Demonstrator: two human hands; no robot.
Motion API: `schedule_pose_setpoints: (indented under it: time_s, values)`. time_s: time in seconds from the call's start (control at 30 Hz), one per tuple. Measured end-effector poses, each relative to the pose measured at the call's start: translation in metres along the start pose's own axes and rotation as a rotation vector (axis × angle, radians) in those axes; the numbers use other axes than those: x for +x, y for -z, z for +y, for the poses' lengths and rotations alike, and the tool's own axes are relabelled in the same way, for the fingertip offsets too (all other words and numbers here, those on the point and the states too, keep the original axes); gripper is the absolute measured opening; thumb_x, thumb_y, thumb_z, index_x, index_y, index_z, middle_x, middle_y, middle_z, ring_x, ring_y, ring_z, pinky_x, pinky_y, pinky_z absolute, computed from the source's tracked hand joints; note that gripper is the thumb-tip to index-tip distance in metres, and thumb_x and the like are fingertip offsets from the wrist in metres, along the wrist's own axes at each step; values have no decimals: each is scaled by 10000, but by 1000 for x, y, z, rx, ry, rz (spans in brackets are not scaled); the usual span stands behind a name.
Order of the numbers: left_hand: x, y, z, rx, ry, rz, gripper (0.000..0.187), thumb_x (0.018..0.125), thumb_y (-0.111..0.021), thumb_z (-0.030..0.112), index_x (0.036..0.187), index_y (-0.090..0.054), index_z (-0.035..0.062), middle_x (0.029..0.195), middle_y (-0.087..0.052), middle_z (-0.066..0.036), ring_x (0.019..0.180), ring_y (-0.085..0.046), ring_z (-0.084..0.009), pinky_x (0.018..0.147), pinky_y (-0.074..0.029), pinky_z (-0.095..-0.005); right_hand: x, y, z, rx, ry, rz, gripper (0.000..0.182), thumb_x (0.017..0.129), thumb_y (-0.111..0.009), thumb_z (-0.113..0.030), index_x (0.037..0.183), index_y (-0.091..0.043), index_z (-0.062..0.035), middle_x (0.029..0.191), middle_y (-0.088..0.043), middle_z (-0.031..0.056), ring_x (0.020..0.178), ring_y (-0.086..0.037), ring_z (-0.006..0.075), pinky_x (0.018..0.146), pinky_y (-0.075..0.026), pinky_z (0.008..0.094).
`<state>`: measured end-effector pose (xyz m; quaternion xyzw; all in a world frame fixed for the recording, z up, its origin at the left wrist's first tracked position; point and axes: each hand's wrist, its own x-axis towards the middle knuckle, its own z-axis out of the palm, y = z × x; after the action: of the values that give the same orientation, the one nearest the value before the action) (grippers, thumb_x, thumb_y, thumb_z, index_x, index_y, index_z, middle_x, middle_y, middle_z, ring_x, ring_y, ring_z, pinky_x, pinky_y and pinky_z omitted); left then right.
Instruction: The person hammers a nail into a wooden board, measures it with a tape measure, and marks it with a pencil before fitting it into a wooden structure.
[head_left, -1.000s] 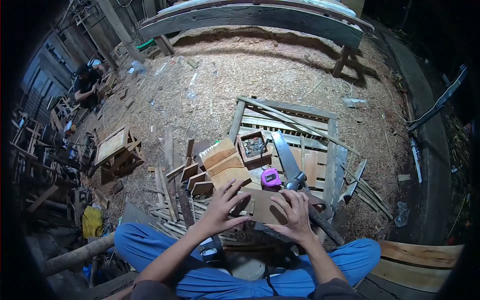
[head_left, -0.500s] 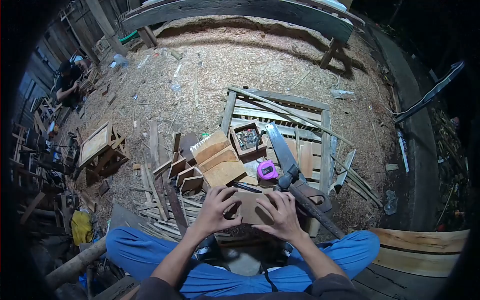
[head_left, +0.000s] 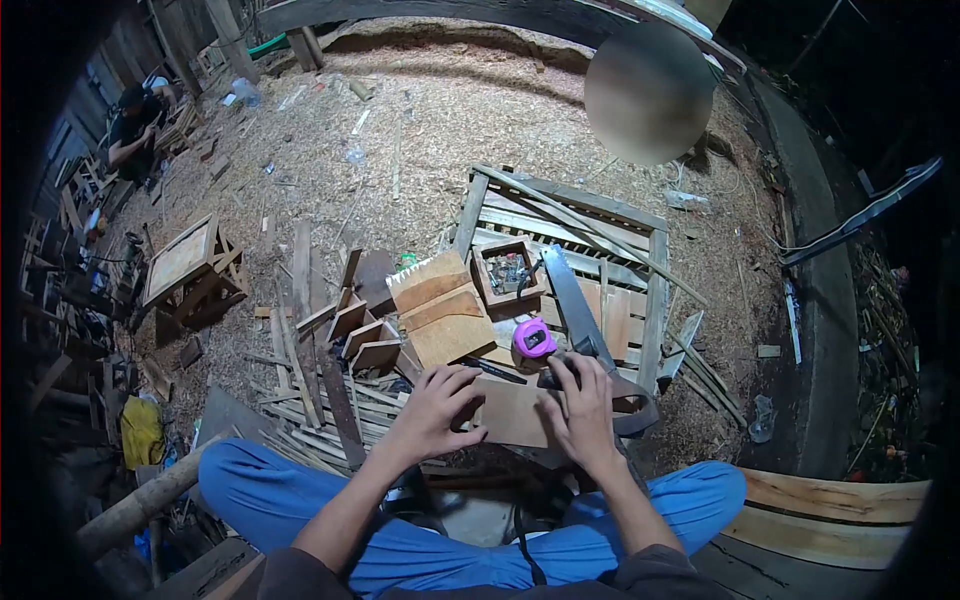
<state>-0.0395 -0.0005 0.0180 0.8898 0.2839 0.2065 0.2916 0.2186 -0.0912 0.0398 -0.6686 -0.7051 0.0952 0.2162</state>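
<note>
A flat brown wooden board [head_left: 515,412] lies in front of my lap, between my two hands. My left hand [head_left: 436,415] is at its left end, thumb and curved fingers apart. At the right end, my right hand [head_left: 584,412] rests with its thumb against the board and its fingers spread by the dark hammer head [head_left: 548,376], which they partly cover. Just beyond are a pink tape measure [head_left: 533,338], a handsaw [head_left: 573,300] and a dark pen-like tool [head_left: 497,371]. Farther out stands a wooden box [head_left: 507,272] of small metal pieces.
Light wooden panels [head_left: 440,310] lie left of the box, over a slatted wooden frame [head_left: 657,290]. Loose sticks [head_left: 325,440] are piled at left, near a small wooden stool [head_left: 190,265]. Another person [head_left: 135,135] sits at far left. A blurred round patch covers the upper right.
My right hand has moved slightly up and right, over the hammer head. My left hand has opened wider at the board's left end. The view has shifted slightly.
</note>
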Motion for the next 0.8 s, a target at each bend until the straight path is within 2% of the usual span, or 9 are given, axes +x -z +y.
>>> schedule_pose_setpoints:
  time_s: [0.07,0.23,0.33,0.4,0.47,0.5,0.53,0.63,0.8]
  values:
    - [4,-1,5,-1,-15,19,483,794,-855,322,1177,-689,79,1386,-622,-146,1281,-563,-352,1136,-392,-488,-2,-5,8,-29,-97,38,503,974,-694,-210,1444,-573,-78,1428,-512,188,1355,-456,387,1143,-361,512]
    - [14,-13,8,11,-40,22,432,876,-798,355,1207,-689,100,1354,-638,-135,1271,-574,-337,1143,-390,-492,-1,-8,5,0,-110,51,480,967,-688,-160,1425,-578,-66,1422,-520,194,1344,-477,383,1105,-402,511]
    - [25,-18,14,-49,-1,-30,355,914,-764,294,1207,-696,104,1318,-663,-99,1231,-599,-315,1125,-399,-484,-1,-9,6,12,-84,48,477,965,-687,-154,1420,-578,-60,1422,-521,197,1338,-486,386,1095,-407,511]
    - [31,-23,15,-17,-32,-35,296,917,-768,243,1176,-719,109,1290,-687,-87,1193,-625,-287,1093,-416,-441,2,-8,8,-1,-66,77,474,960,-690,-150,1412,-582,-55,1400,-533,192,1317,-500,378,1076,-417,509]
    - [39,-26,21,-17,-46,-12,290,922,-762,242,1174,-717,108,1289,-689,-86,1189,-628,-286,1090,-420,-437,3,-8,12,8,-39,115,452,952,-698,-151,1383,-606,-51,1353,-563,188,1275,-527,372,1045,-433,499]
    - [44,-28,24,-18,-53,12,284,926,-757,241,1173,-715,108,1289,-692,-86,1185,-631,-285,1088,-423,-434,5,-9,16,28,-33,177,409,944,-707,-158,1331,-640,-46,1260,-611,171,1204,-564,356,1007,-447,491]
    - [48,-30,26,-18,-63,6,284,926,-757,241,1173,-715,108,1289,-692,-86,1185,-631,-285,1088,-423,-434,5,-7,19,25,-40,185,409,944,-707,-158,1331,-640,-46,1260,-611,171,1204,-564,356,1007,-447,491]
    - [59,-39,30,-45,-32,6,276,922,-761,226,1163,-708,103,1302,-691,-87,1192,-634,-281,1089,-424,-439,9,2,30,80,-152,265,326,959,-695,-161,1258,-665,-33,1136,-647,158,1093,-602,355,967,-457,480]
    - [76,-50,39,-30,-63,15,280,909,-773,194,1166,-706,106,1327,-681,-89,1227,-621,-282,1096,-418,-442,15,18,53,216,-353,294,342,999,-658,-204,1297,-648,-37,1162,-632,186,1133,-581,388,981,-450,493]
